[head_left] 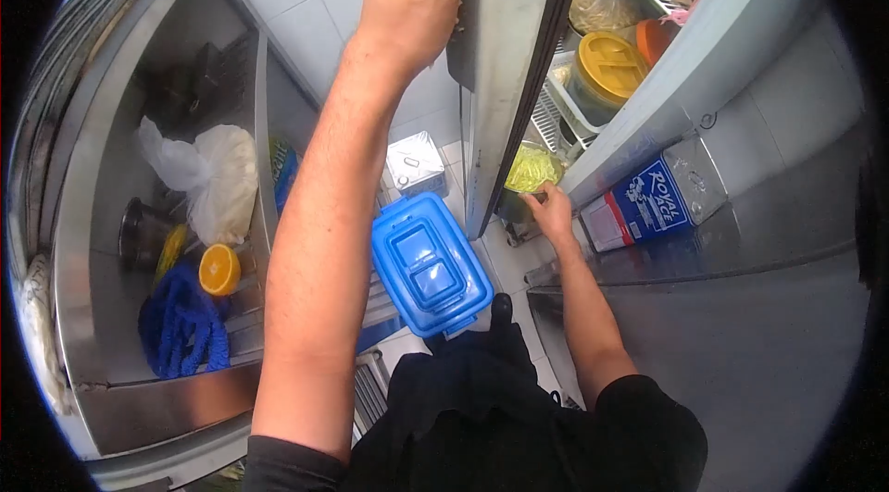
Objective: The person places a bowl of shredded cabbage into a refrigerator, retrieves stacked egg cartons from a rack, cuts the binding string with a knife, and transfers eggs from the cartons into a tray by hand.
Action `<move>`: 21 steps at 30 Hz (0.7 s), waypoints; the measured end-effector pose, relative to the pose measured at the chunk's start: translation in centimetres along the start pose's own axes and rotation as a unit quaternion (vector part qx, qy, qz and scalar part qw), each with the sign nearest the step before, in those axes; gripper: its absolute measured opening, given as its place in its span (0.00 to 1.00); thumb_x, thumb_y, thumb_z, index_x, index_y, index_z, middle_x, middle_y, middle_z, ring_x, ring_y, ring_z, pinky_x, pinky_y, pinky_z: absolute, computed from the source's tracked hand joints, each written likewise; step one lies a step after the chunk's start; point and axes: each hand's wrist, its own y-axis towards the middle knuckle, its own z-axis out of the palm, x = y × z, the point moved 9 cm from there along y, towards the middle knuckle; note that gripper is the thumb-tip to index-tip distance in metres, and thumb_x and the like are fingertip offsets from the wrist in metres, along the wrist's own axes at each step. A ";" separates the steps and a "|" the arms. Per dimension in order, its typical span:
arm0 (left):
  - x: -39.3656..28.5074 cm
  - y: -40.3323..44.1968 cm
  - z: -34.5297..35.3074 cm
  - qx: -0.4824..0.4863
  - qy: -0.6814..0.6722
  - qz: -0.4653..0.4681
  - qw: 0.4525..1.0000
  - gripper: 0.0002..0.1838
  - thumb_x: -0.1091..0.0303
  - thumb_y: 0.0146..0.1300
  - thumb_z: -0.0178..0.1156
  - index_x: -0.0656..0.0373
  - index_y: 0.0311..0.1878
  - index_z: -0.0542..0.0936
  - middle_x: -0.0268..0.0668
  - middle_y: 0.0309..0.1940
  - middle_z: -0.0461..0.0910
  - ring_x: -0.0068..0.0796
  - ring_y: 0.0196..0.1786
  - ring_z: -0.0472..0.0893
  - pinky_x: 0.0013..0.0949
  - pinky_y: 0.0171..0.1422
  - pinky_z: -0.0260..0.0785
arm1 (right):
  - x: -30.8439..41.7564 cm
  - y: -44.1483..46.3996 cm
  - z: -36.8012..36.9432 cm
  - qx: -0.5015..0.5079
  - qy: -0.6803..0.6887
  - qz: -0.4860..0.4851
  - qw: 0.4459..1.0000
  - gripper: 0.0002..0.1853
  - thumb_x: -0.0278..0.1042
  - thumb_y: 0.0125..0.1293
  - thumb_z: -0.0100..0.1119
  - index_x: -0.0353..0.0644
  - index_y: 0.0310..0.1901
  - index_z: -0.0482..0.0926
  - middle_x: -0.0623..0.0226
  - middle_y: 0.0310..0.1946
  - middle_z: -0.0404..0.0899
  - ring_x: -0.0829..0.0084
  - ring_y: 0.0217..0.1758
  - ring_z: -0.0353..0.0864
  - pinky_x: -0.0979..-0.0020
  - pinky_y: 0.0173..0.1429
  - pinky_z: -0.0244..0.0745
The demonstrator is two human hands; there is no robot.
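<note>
Hands (412,11) at fridge (507,38), tiled floor (506,270)

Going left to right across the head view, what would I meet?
Dark container → halved orange → blue lidded bin → right hand → Royal Ace tin.

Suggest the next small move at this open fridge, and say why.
Probably secure the container of shredded greens more firmly with the right hand, whose fingers pinch its rim, since the left hand is occupied at the door.
</note>
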 end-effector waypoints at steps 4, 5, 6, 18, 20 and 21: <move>0.0 0.4 0.4 0.006 -0.035 -0.036 0.999 0.48 0.24 0.80 0.35 0.65 0.54 0.87 0.37 0.39 0.88 0.24 0.41 0.84 0.27 0.44 0.75 | 1.0 1.2 -0.9 -0.010 0.037 0.022 0.999 0.20 0.42 0.60 0.82 0.36 0.38 0.81 0.53 0.31 0.81 0.57 0.33 0.80 0.57 0.39 0.75; 0.0 0.3 0.5 0.006 -0.040 -0.042 0.998 0.48 0.24 0.80 0.35 0.65 0.54 0.87 0.37 0.39 0.88 0.24 0.41 0.84 0.27 0.44 0.75 | 1.5 2.0 -1.2 -0.014 0.046 0.021 0.999 0.19 0.41 0.61 0.81 0.36 0.39 0.81 0.53 0.32 0.81 0.58 0.33 0.80 0.57 0.39 0.74; 0.0 0.3 0.6 0.005 -0.045 -0.048 0.998 0.48 0.24 0.80 0.36 0.64 0.54 0.87 0.37 0.39 0.88 0.24 0.41 0.84 0.27 0.44 0.75 | 1.8 2.8 -1.3 -0.018 0.055 0.022 0.998 0.18 0.39 0.62 0.81 0.36 0.39 0.81 0.54 0.33 0.80 0.58 0.34 0.80 0.57 0.39 0.74; 1.4 -0.3 0.3 0.038 -0.007 -0.045 0.998 0.56 0.14 0.70 0.38 0.66 0.64 0.79 0.42 0.48 0.85 0.26 0.46 0.84 0.29 0.46 0.77 | 3.4 14.2 2.6 -0.202 0.009 -0.022 0.979 0.13 0.29 0.62 0.74 0.37 0.44 0.80 0.47 0.37 0.78 0.44 0.43 0.81 0.48 0.49 0.75; 1.7 -0.2 0.4 0.029 -0.008 -0.042 0.999 0.56 0.14 0.70 0.38 0.66 0.66 0.78 0.42 0.51 0.84 0.27 0.49 0.84 0.30 0.48 0.78 | 2.6 15.7 3.6 -0.247 -0.005 0.005 0.969 0.13 0.29 0.62 0.73 0.36 0.43 0.79 0.47 0.38 0.79 0.44 0.44 0.81 0.48 0.50 0.75; 1.9 -0.2 0.3 0.028 -0.009 -0.049 0.998 0.56 0.14 0.70 0.38 0.65 0.66 0.77 0.42 0.51 0.84 0.27 0.49 0.84 0.30 0.50 0.79 | 0.7 17.3 5.0 -0.185 -0.001 0.071 0.980 0.19 0.42 0.68 0.74 0.39 0.53 0.83 0.41 0.48 0.83 0.38 0.55 0.82 0.44 0.59 0.76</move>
